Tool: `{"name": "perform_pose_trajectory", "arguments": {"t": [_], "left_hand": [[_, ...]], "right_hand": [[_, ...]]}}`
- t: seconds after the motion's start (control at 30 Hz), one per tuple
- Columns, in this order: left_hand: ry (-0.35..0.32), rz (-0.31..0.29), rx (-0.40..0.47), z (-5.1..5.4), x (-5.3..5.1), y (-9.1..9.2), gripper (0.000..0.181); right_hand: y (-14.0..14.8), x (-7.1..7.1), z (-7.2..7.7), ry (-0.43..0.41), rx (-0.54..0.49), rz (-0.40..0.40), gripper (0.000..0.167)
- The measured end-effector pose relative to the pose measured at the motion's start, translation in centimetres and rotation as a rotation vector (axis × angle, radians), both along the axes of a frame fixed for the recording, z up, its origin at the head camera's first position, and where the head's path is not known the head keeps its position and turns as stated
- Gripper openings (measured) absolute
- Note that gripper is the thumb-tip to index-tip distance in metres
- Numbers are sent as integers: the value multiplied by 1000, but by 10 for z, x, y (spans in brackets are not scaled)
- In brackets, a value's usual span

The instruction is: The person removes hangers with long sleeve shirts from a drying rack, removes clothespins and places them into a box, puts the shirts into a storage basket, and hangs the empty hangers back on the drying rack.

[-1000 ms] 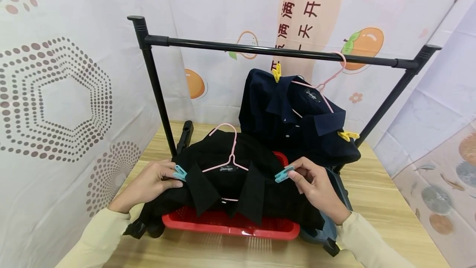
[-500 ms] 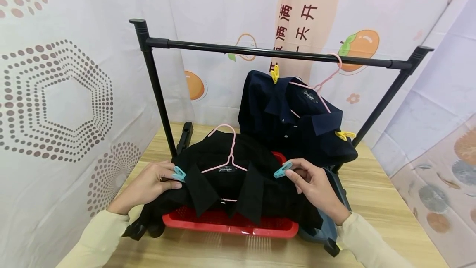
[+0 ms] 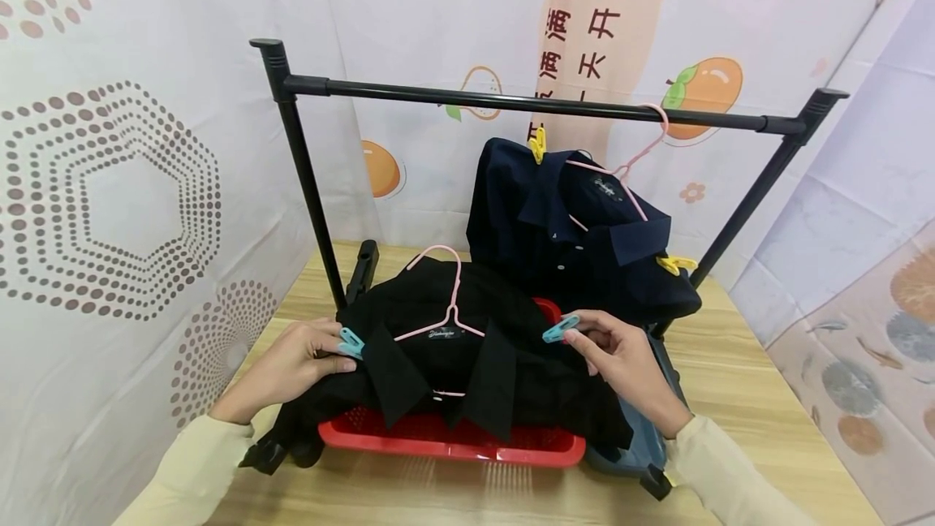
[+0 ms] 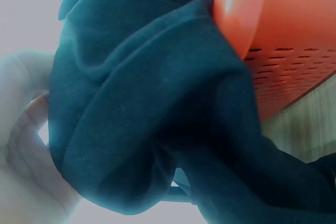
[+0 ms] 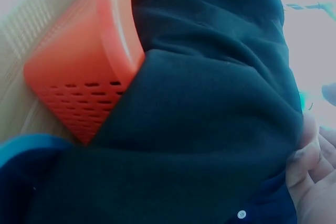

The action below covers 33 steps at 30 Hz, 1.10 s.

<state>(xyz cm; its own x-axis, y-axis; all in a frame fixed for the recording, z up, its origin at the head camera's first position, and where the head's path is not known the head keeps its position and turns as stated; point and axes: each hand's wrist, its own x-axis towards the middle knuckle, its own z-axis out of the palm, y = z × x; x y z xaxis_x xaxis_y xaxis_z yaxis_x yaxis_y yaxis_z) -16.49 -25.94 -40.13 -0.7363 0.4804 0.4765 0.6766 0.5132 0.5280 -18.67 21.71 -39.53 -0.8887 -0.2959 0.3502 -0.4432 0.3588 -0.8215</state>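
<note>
A black collared shirt (image 3: 409,299) with a pink hanger (image 3: 454,299) inside its neck lies over a red basket (image 3: 453,445). My left hand (image 3: 292,364) grips the shirt's left shoulder, thumb in front. Beside those fingers a teal clothespin (image 3: 351,342) sits on the shoulder cloth, close to the collar. At the other shoulder my right hand (image 3: 621,355) pinches a second teal clothespin (image 3: 561,328) between thumb and forefinger. In the right wrist view, shirt cloth (image 5: 205,103) covers part of that hand's fingers; this clothespin is mostly hidden there.
A black garment rack (image 3: 475,97) stands over the table (image 3: 760,396). From its bar hangs a navy shirt (image 3: 533,250) on a pink hanger (image 3: 631,165), with yellow clothespins (image 3: 538,146) at both shoulders. A blue-grey container (image 3: 635,445) stands right of the basket.
The clothespin in my right hand has turned and shifted slightly beside the shirt's shoulder. My left hand keeps its place on the shirt. The head view has tilted a little.
</note>
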Motion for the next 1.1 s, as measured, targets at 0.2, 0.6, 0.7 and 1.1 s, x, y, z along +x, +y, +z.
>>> {"name": "perform_pose_trajectory", "arguments": {"t": [0.2,0.6,0.7,1.1], "left_hand": [[5,3,-6,-1,0,-1,26],[4,4,-2,-2,1,-1,25],[3,3,-1,-1,1,-1,24],[-7,-9,15,-1,3,-1,23]], "right_hand": [[6,-3,-3,-5,7,-32,21],[17,-5,-10,-8,41,-74,24],[20,-5,-12,-11,41,-85,24],[32,-4,-18,-41,51,-106,26]]}}
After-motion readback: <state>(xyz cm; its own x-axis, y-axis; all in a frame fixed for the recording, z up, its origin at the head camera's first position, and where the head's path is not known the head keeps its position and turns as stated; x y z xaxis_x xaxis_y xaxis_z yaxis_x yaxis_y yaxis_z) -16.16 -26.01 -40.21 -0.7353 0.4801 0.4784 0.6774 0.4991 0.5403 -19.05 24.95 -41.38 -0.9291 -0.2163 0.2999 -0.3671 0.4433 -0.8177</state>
